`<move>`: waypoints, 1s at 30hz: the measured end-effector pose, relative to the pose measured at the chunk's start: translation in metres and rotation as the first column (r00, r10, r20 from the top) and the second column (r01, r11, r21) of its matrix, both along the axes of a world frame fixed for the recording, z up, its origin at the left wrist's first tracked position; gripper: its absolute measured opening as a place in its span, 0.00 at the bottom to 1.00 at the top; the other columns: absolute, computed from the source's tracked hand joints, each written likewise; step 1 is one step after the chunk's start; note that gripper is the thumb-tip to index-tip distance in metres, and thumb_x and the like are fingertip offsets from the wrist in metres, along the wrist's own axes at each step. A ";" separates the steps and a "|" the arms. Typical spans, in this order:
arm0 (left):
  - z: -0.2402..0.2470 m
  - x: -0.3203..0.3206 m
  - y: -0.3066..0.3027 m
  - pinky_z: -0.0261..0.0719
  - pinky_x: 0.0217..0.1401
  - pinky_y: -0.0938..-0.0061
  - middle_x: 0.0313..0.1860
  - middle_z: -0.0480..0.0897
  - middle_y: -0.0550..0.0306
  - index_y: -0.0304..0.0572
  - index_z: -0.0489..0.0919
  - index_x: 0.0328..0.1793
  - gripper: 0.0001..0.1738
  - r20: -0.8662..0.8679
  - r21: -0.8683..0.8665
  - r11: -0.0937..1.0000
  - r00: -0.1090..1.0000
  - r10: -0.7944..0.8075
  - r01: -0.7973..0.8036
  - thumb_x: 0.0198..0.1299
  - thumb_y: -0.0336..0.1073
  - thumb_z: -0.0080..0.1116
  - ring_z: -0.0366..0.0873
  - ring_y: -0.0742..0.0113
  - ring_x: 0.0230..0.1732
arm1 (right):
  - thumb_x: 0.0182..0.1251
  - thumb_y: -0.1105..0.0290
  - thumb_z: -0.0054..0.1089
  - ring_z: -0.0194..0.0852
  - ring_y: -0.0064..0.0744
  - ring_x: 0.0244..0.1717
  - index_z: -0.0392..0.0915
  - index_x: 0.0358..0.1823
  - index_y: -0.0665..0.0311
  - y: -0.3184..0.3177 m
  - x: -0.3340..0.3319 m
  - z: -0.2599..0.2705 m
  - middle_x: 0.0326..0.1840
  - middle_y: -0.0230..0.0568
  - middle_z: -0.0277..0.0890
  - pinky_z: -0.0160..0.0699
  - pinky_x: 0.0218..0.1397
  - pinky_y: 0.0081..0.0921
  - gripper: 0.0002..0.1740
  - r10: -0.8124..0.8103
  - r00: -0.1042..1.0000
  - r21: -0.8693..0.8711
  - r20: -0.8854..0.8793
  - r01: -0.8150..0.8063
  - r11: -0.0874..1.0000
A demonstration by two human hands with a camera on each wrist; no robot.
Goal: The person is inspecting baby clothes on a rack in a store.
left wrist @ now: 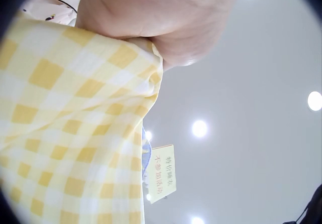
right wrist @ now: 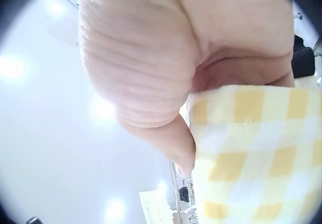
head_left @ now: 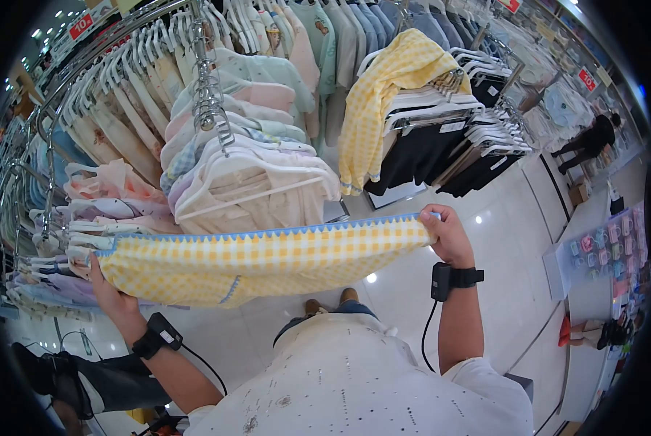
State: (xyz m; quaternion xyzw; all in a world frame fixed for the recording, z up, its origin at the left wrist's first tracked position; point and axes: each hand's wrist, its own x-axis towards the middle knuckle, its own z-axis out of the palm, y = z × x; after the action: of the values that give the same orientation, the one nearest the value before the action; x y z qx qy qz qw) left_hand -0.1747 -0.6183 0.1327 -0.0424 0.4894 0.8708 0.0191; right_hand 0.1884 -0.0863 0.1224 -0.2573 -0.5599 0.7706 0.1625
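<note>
A yellow-and-white checked garment [head_left: 267,254] with a blue zigzag edge stretches lengthwise between my two hands, in front of my body. My left hand [head_left: 116,296] grips its left end, the thumb up by the blue trim. At the other end my right hand [head_left: 449,238] pinches the upper corner. In the left wrist view the checked cloth [left wrist: 75,118] hangs from under the palm, and those fingers are hidden. The right wrist view has the right thumb [right wrist: 176,146] along the cloth's edge. A matching checked garment [head_left: 391,91] lies draped over the rack ahead.
Pale garments on white hangers [head_left: 260,182] crowd the rack just beyond the held cloth. Black garments [head_left: 420,152] hang to the right of it. A metal rail with rings [head_left: 207,109] juts toward me. A person in black [head_left: 593,142] is far off right, over the tiled floor [head_left: 500,291].
</note>
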 end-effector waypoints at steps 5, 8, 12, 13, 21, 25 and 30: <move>0.003 0.006 0.004 0.85 0.57 0.62 0.59 0.83 0.48 0.35 0.72 0.68 0.25 0.021 0.005 0.998 0.998 -0.063 0.063 0.77 0.49 0.51 0.85 0.58 0.55 | 0.71 0.63 0.68 0.81 0.21 0.35 0.80 0.39 0.65 0.004 0.005 -0.008 0.36 0.33 0.82 0.80 0.44 0.21 0.12 -0.038 0.996 -0.032 -0.081 0.035 0.999; 0.006 0.008 0.011 0.84 0.58 0.62 0.60 0.83 0.48 0.34 0.72 0.67 0.26 -0.001 -0.008 1.000 1.000 -0.030 0.030 0.77 0.50 0.51 0.85 0.58 0.55 | 0.71 0.63 0.68 0.81 0.21 0.35 0.80 0.39 0.65 0.004 0.006 -0.009 0.35 0.33 0.82 0.80 0.44 0.21 0.12 -0.049 0.995 -0.036 -0.086 0.046 0.998; 0.008 0.010 0.015 0.84 0.58 0.63 0.60 0.83 0.49 0.35 0.73 0.67 0.25 0.006 0.017 0.999 0.999 -0.052 0.051 0.77 0.49 0.51 0.85 0.58 0.56 | 0.71 0.63 0.68 0.81 0.22 0.36 0.80 0.39 0.64 0.004 0.008 -0.009 0.36 0.33 0.81 0.80 0.45 0.21 0.12 -0.066 0.993 -0.047 -0.097 0.062 0.997; 0.007 0.010 0.016 0.84 0.59 0.63 0.60 0.83 0.49 0.35 0.73 0.67 0.25 0.006 0.025 0.998 0.999 -0.051 0.051 0.77 0.49 0.51 0.85 0.58 0.56 | 0.72 0.63 0.68 0.81 0.22 0.37 0.80 0.39 0.64 0.005 0.009 -0.011 0.36 0.32 0.81 0.80 0.45 0.22 0.12 -0.076 0.992 -0.052 -0.105 0.071 0.996; 0.006 0.013 0.023 0.84 0.59 0.63 0.61 0.82 0.50 0.36 0.73 0.68 0.24 0.003 0.003 1.000 1.000 -0.031 0.031 0.77 0.48 0.50 0.84 0.59 0.57 | 0.74 0.65 0.63 0.82 0.24 0.37 0.79 0.39 0.64 0.008 0.013 -0.009 0.36 0.32 0.81 0.83 0.47 0.25 0.10 -0.133 0.987 -0.098 -0.090 0.124 0.987; 0.005 0.012 0.026 0.85 0.58 0.63 0.61 0.82 0.51 0.36 0.73 0.68 0.25 0.032 0.004 0.999 0.999 -0.042 0.042 0.77 0.48 0.51 0.85 0.59 0.56 | 0.74 0.65 0.64 0.80 0.21 0.35 0.78 0.36 0.63 0.006 0.015 -0.005 0.34 0.30 0.80 0.80 0.45 0.22 0.10 -0.118 0.985 -0.066 -0.122 0.111 0.992; 0.003 0.011 0.025 0.85 0.59 0.63 0.61 0.82 0.51 0.37 0.73 0.69 0.25 0.029 -0.010 1.000 0.999 -0.019 0.019 0.77 0.49 0.51 0.85 0.59 0.56 | 0.73 0.66 0.66 0.78 0.19 0.33 0.78 0.34 0.62 0.007 0.017 -0.004 0.32 0.29 0.79 0.76 0.42 0.19 0.10 -0.112 0.988 -0.069 -0.105 0.105 0.992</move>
State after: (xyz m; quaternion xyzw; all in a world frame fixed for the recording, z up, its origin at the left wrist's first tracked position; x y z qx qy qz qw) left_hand -0.1641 -0.5931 0.1356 -0.0507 0.4937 0.8675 0.0343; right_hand 0.2055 -0.0793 0.1189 -0.2502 -0.5106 0.7909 0.2261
